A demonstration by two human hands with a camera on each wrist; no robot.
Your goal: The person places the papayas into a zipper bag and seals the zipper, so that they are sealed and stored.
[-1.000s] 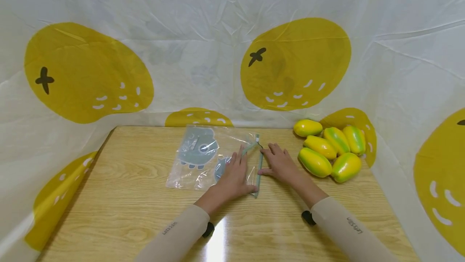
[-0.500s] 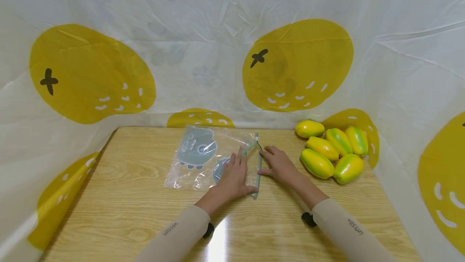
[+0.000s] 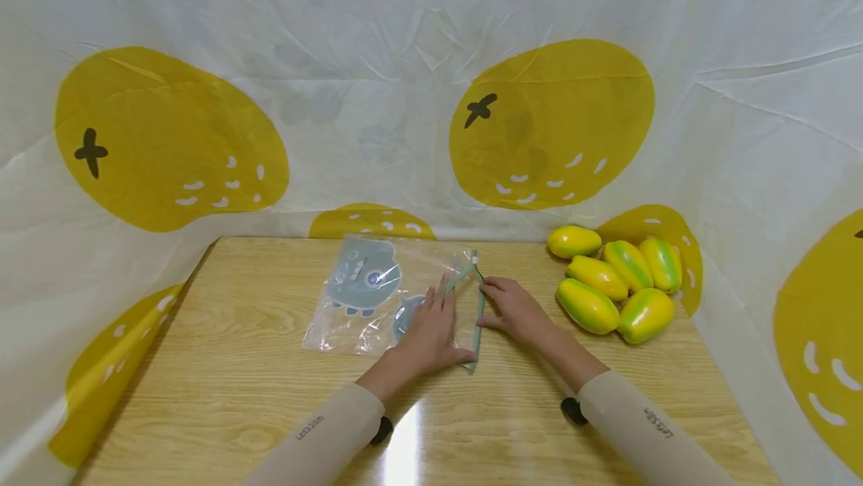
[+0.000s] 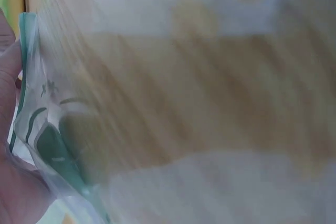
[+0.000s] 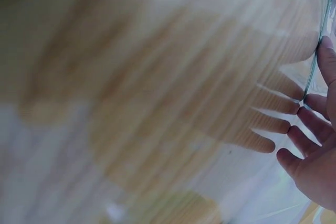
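A clear zip bag (image 3: 367, 276) with pale blue-green cartoon prints lies on the wooden table, its mouth facing right. One green edge strip (image 3: 480, 314) of the mouth runs along the right side; the other slants away from it, leaving a gap near the white slider (image 3: 474, 260). With fingers stretched out, my left hand (image 3: 431, 332) rests on the bag, its thumb by the near corner of the mouth. My right hand (image 3: 515, 310) holds the right edge strip with thumb and index finger; in the right wrist view its other fingers (image 5: 302, 140) are spread and free.
Several yellow-green papayas (image 3: 586, 306) lie grouped on the table (image 3: 222, 366) to the right of my right hand. A white cloth (image 3: 377, 134) with big yellow fruit prints hangs behind the table and along both sides.
Both hands keep their places on the bag. The slanting strip has shifted slightly left, so the gap at the bag's mouth looks a little wider.
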